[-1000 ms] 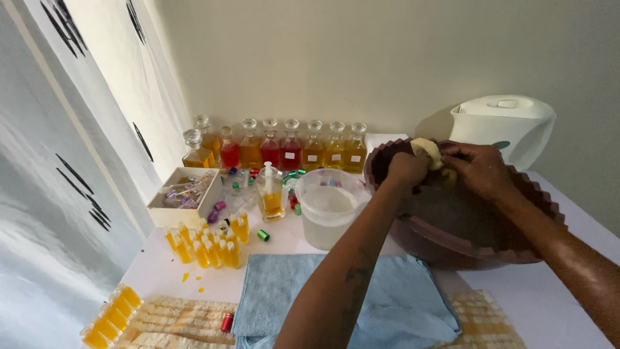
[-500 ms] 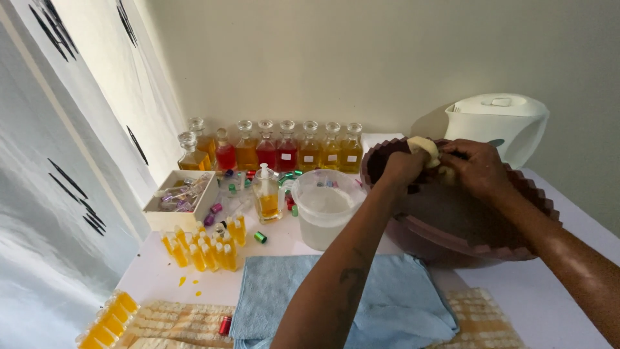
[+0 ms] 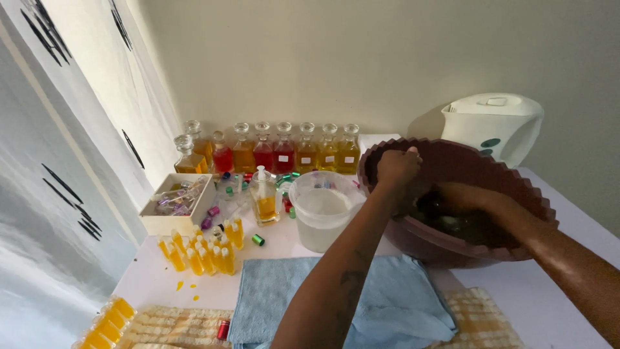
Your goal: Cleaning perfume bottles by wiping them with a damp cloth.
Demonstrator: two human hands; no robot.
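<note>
A large brown bowl with a scalloped rim (image 3: 524,191) stands on the white table at the right. My left hand (image 3: 396,168) is closed in a fist over the bowl's near left rim, with a bit of a pale lump (image 3: 413,150) showing at its top. My right hand (image 3: 455,196) reaches down inside the bowl, where dark wet contents lie; its fingers are lost in shadow. A blue towel (image 3: 394,304) lies on the table under my left forearm.
Left of the bowl stands a clear plastic tub (image 3: 321,208). Along the wall is a row of glass bottles (image 3: 284,152) with amber and red liquid. Also here are small yellow vials (image 3: 201,251), a white box of vials (image 3: 173,201), a white kettle (image 3: 496,126) and a woven mat (image 3: 485,318).
Both hands held the pale lump together above the bowl. Now my right hand has dropped down into the bowl, and my left hand stays up at the rim with the lump.
</note>
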